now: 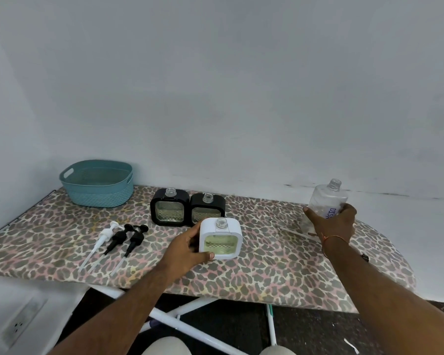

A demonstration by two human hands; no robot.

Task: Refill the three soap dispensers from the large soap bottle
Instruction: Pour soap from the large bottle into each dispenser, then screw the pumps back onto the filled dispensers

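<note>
Left hand (187,245) grips white dispenser (220,238), right hand (333,221) wraps large soap bottle (327,199); keep dispenser upright beside the left hand, pour slowly into its neck.

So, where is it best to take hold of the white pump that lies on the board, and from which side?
Grip the white pump at its thick collar, coming from above with fingers across it. It lies flat, its thin tube is too slender to hold, and the two black pumps lie close on its right, so approaching from the left keeps clear of them.
</note>
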